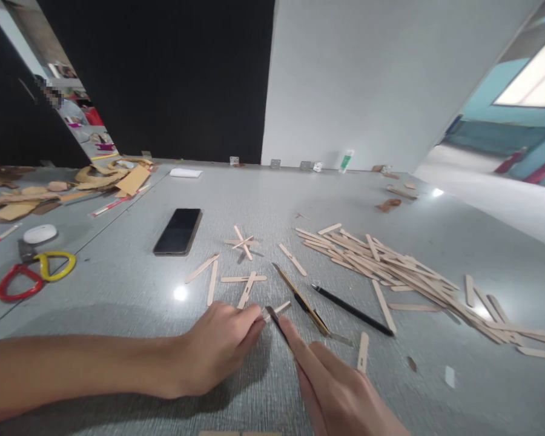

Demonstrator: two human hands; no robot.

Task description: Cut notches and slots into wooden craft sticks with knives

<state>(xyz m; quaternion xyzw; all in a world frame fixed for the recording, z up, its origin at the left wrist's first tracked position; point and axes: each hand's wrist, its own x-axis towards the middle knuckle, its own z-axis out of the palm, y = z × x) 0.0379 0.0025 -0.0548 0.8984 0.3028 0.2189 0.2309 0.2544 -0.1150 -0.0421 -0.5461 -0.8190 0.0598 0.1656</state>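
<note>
My left hand [220,339] is closed on one end of a wooden craft stick [283,307], held just above the grey table. My right hand [338,387] grips a craft knife [279,325], index finger stretched along its back, and the blade meets the stick close to my left fingertips. Beyond my hands are two crossed sticks [231,279] and a small star-like piece of interlocked sticks [243,243]. A brass-coloured cutter [300,295] and a slim black pen-like tool [354,310] lie past the knife. One slotted stick [363,352] rests beside my right hand.
A large pile of craft sticks [372,260] spreads to the right. At left are a phone [178,231], scissors with red and yellow handles [57,266], a white mouse [40,234] and cardboard scraps [100,178]. Upright panels [345,79] stand behind. A person is at far left.
</note>
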